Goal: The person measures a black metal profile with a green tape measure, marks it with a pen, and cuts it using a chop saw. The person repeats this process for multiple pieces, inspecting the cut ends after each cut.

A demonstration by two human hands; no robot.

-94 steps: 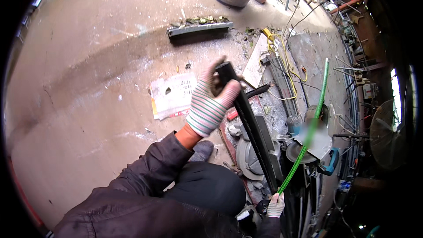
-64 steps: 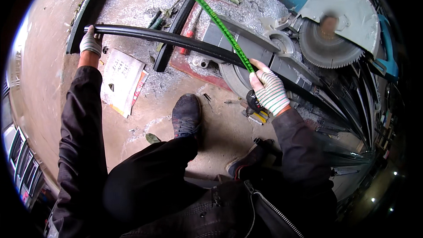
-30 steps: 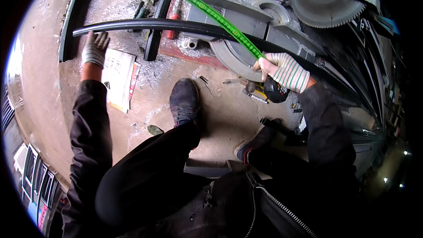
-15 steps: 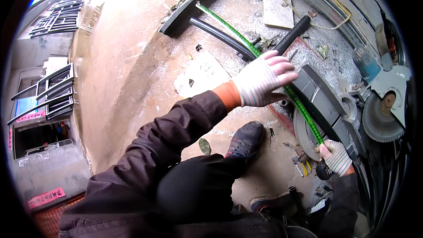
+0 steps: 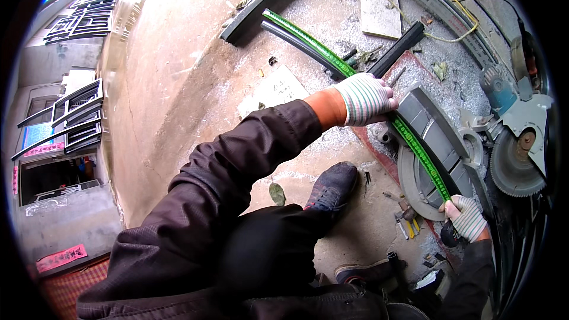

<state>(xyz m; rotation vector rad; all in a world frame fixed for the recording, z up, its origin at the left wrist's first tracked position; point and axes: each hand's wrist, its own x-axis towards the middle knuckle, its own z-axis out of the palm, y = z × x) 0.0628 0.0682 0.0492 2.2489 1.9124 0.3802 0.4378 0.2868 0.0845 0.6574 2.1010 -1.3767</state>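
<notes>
My left hand (image 5: 366, 102), in a white striped glove, is closed over a long black metal bar (image 5: 296, 43) and the green tape blade lying along it. Part of the grip is hidden beneath the palm. The bright green tape blade (image 5: 418, 145) runs from the bar's far end down to my right hand (image 5: 467, 218). That gloved hand grips the black tape measure case (image 5: 449, 235), its thumb by the blade. Under the bar is the grey bed of a mitre saw (image 5: 424, 109), with its toothed round blade (image 5: 515, 163) at the right.
A grey metal channel (image 5: 258, 6) and a pale board (image 5: 379, 6) lie on the floor beyond. Another black bar (image 5: 403, 47) crosses there. Metal shavings, yellow cable (image 5: 465, 15) and yellow-handled pliers (image 5: 410, 227) lie about. My shoe (image 5: 333, 186) is beside the saw.
My left hand has come down from raised, spread fingers and closed over the bar and tape. My right hand has shifted slightly right and nearer, and the tape blade now lies along the bar.
</notes>
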